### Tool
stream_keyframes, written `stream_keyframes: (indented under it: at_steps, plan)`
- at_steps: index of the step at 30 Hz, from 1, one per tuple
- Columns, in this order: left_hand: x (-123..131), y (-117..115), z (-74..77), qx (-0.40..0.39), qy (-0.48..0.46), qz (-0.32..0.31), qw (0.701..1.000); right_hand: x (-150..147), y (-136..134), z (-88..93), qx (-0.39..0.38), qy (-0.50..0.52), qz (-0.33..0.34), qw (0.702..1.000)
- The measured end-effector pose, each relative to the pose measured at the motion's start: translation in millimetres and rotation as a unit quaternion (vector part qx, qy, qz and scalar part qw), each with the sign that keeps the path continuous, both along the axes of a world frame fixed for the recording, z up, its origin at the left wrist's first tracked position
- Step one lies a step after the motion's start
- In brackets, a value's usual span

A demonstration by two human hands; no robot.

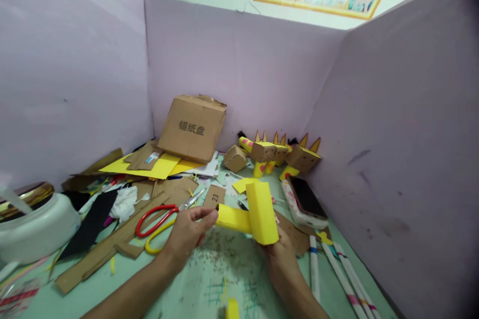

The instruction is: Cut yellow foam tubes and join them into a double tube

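A yellow paper model (263, 213) is held up over the table. It has an upright box-like block with a yellow tube (234, 218) joined to it, pointing left. My right hand (280, 254) grips the block from below and behind, its fingers mostly hidden. At the tube's left end, beside a small dark tip, the thumb and fingers of my left hand (192, 232) are pinched together. Scissors (164, 217) with one red and one yellow handle loop lie just left of that hand. A flat yellow paper piece (244, 185) rests behind the model.
Several giraffe-like cardboard and yellow paper figures (279, 153) stand at the back. A cardboard box (193, 128) leans on the rear panel. A phone (307, 197) lies on a white case at right, near marker pens (342, 276). Cardboard scraps (108, 244) and a white container (35, 229) occupy the left.
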State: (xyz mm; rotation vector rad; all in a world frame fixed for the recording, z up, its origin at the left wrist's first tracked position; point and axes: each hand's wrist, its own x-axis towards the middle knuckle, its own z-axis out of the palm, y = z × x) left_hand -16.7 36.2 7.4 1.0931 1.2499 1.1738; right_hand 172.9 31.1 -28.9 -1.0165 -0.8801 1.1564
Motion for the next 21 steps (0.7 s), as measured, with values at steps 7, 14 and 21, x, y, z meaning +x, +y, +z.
stream_keyframes:
  at_steps: [7,14,21]
  plan:
    - [7,-1,-10.2,0.036,0.058,-0.012,0.998,-10,-10,-0.3,0.016,-0.045,0.042,0.998]
    - [11,-12,-0.8,0.097,0.073,-0.012,0.993,-3,-5,-5.7,0.052,-0.084,0.042,0.994]
    - [4,-6,-0.3,-0.078,-0.118,-0.127,0.982,10,-16,0.9,0.185,-0.247,0.066,0.949]
